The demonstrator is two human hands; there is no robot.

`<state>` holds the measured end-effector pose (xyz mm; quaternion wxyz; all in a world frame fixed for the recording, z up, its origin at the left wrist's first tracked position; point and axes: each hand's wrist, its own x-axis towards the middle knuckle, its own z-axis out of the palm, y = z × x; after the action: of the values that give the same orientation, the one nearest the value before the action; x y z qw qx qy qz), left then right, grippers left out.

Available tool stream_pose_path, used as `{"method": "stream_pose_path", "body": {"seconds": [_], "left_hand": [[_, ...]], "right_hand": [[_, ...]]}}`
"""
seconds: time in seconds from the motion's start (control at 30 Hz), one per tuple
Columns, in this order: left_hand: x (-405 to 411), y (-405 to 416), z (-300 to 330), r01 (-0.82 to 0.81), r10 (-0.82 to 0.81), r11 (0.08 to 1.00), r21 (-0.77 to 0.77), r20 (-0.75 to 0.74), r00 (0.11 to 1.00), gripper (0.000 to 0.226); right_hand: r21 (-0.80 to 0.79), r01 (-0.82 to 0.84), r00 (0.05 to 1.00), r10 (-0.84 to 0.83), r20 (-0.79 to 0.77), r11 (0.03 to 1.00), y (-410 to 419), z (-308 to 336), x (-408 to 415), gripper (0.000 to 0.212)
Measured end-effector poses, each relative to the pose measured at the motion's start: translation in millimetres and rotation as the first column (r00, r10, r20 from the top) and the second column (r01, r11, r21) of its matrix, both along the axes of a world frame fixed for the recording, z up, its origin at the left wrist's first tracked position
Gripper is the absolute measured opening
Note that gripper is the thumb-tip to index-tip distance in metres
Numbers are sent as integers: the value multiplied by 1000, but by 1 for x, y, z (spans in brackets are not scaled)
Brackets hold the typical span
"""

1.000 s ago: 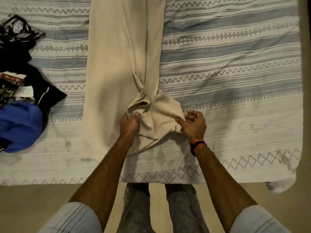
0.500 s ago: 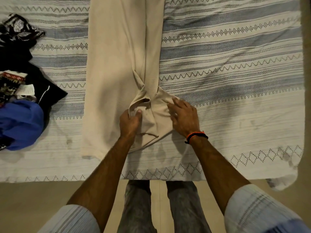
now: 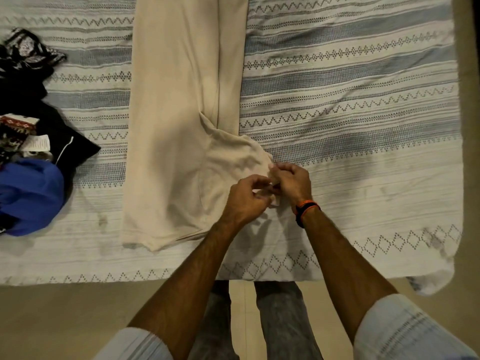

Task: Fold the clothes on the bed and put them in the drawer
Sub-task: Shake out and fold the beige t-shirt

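Note:
A long beige garment [image 3: 179,120] lies lengthwise on the striped bed cover [image 3: 350,105], running from the far edge toward me. Its near right corner sticks out to the right as a flap. My left hand [image 3: 246,197] and my right hand [image 3: 292,181] meet at that flap's tip, and both pinch the beige cloth between fingers and thumb. The right wrist wears an orange and black band. The garment's near hem lies flat close to the bed's front edge.
A pile of other clothes sits at the left edge: a blue garment [image 3: 28,193], black cloth [image 3: 39,110] and a patterned piece [image 3: 14,131]. The bed's front edge [image 3: 104,279] runs across below, with beige floor and my legs beyond it.
My left hand let go of the bunched fold in the middle and moved right to join the right hand. The bunched cloth now lies spread flat, its flap pulled out to the right.

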<state>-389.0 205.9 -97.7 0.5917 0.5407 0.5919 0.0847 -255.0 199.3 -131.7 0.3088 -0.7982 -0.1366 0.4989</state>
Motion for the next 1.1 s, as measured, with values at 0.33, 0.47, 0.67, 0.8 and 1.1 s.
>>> {"method": "stream_pose_path", "body": {"seconds": [0.33, 0.47, 0.67, 0.8, 1.1], "left_hand": [[-31, -10, -23, 470, -310, 868, 160, -565, 764, 51], [-19, -11, -28, 549, -312, 786, 286, -582, 751, 56], [-3, -18, -34, 590, -261, 741, 322, -672, 694, 46], [-8, -20, -31, 428, -155, 808, 405, -554, 818, 23], [-63, -38, -6, -609, 614, 756, 238, 63, 787, 7]], "right_hand": [[-3, -293, 853, 263, 452, 956, -6, 3, -8, 37], [84, -473, 812, 397, 428, 877, 15, 1, -9, 50], [-82, -558, 768, 551, 326, 826, 44, -1, -7, 28], [-53, -517, 829, 515, 218, 854, 51, 2, -6, 25], [184, -394, 919, 389, 63, 900, 81, 43, -102, 14]]}}
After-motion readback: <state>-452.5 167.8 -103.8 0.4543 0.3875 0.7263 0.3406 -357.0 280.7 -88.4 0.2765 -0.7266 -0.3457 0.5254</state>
